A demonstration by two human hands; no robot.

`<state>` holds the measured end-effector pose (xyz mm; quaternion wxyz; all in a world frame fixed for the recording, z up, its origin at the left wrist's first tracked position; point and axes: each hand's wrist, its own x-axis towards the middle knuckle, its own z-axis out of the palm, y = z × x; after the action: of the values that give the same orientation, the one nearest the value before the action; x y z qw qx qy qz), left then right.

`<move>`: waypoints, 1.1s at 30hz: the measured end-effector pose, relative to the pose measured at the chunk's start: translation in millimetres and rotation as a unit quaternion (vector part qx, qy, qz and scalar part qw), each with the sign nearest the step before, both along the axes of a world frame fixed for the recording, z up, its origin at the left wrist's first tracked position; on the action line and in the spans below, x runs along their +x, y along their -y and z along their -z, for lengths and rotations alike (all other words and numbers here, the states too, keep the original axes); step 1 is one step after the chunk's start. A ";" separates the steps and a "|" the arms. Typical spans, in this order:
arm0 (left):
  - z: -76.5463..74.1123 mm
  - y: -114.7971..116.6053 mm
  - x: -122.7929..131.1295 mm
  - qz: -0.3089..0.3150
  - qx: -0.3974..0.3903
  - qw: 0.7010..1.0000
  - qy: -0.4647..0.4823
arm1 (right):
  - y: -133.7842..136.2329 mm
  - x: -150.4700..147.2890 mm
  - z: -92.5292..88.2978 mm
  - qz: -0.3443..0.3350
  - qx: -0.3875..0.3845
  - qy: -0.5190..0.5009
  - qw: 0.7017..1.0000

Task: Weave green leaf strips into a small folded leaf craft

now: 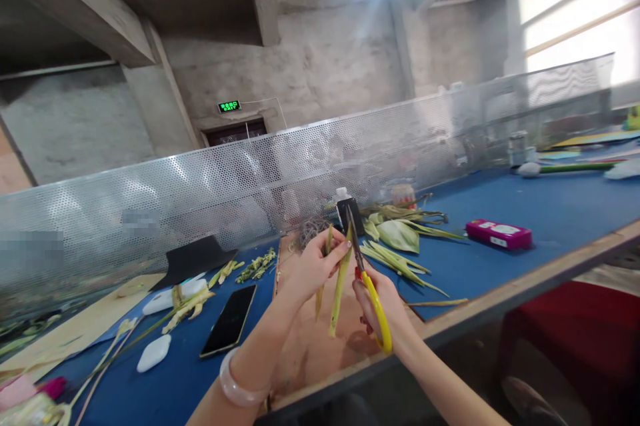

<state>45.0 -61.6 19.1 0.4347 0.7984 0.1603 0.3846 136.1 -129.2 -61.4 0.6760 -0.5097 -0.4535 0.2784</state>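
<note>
My left hand (320, 261) is closed on green leaf strips, pinching one long strip (341, 293) that hangs down over the bare wooden part of the table. In my right hand (383, 303) are scissors (376, 309) with yellow handles. Their dark blades point up and lie right beside the pinched strip; whether they touch it I cannot tell. To the right of the blades lie several cut leaf strips (400, 263) and a broad pale green leaf (399, 235). Behind my left hand sits a tangle of thin wire or thread (313, 233).
A phone (229, 321), a white rounded object (154, 353) and small plant pieces (256, 266) lie on the left blue mat. Rightward is a magenta box (499, 234). A white-capped bottle (342, 194) stands behind the hands, before a perforated metal divider (225, 179). A red stool (575, 339) is below right.
</note>
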 end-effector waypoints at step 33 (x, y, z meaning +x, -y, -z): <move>0.9 -7.6 -0.6 0.024 -0.038 0.999 0.015 | 11.1 8.7 -0.6 0.031 0.021 -0.032 0.999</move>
<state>44.4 -54.0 18.2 0.4757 0.7791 0.1491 0.3801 144.8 -140.3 -60.8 0.7092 -0.5000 -0.4213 0.2636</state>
